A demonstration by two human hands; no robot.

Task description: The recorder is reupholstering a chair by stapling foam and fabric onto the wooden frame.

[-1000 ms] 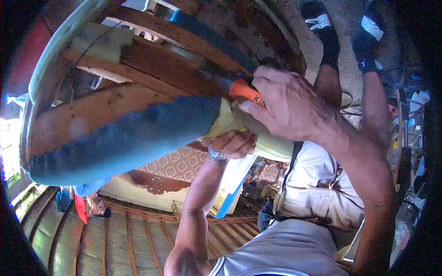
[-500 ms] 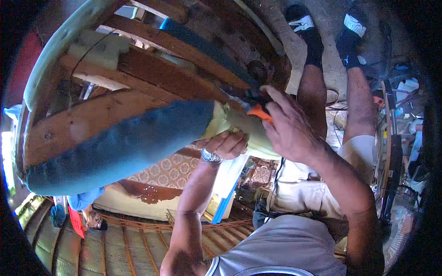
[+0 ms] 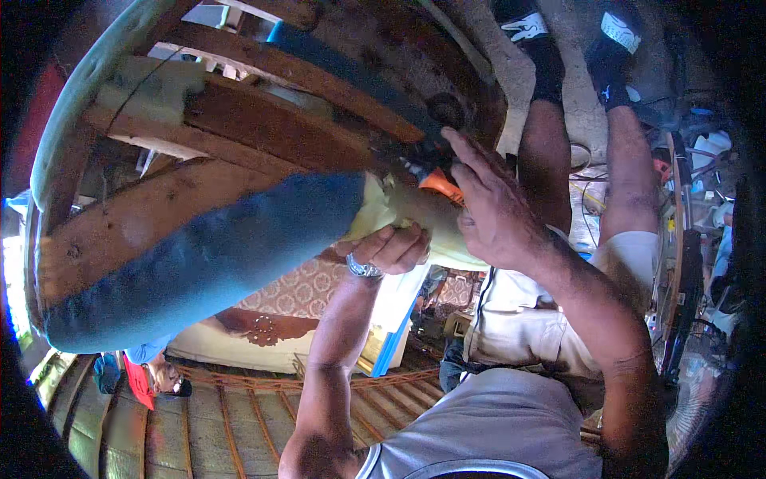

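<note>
A long blue padded piece [image 3: 207, 247] runs along a wooden furniture frame [image 3: 136, 195] on the left. Pale yellow foam [image 3: 371, 209] shows at its near end. My left hand [image 3: 391, 249] pinches the edge of this foam from below, fingers closed. Above and to the right, my right hand [image 3: 495, 207] holds a hand tool with an orange grip [image 3: 440, 185] and dark head. The tool's tip lies against the frame side by the foam; its exact kind is not clear, being partly hidden by my fingers.
Wooden slats [image 3: 255, 116] and a foam-edged curved rail [image 3: 76, 104] form the frame's far side. My legs stretch ahead at the upper right. Clutter and a fan [image 3: 692, 407] stand at the right. Another person in red [image 3: 139, 383] is at the lower left.
My right hand and the tool have tilted and shifted slightly up and left. My left hand keeps its pinch on the foam. The view has shifted a little, and the other person appears lower-placed behind the padding.
</note>
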